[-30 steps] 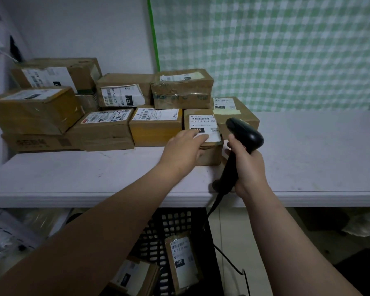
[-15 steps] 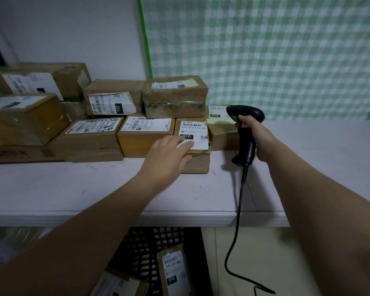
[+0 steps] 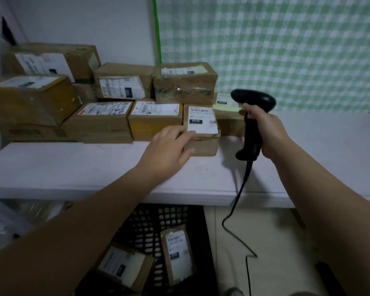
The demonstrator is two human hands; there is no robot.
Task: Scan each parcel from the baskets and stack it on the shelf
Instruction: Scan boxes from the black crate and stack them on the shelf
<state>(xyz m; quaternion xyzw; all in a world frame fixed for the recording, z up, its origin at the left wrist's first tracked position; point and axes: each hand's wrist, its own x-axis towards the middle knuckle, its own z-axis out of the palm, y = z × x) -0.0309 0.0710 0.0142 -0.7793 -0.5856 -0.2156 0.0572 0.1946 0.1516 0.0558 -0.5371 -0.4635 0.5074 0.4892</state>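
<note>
While the left hand (image 3: 169,149) rests flat on the parcel (image 3: 202,133), fingers loosely spread, the parcel sits on the shelf (image 3: 94,167). Right hand (image 3: 263,133) grips the scanner (image 3: 252,116). Placement appears done; next, fetch another from the basket (image 3: 158,218).

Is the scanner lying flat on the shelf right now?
No, the right hand holds the scanner upright by its handle above the shelf, with its cord hanging down.
</note>
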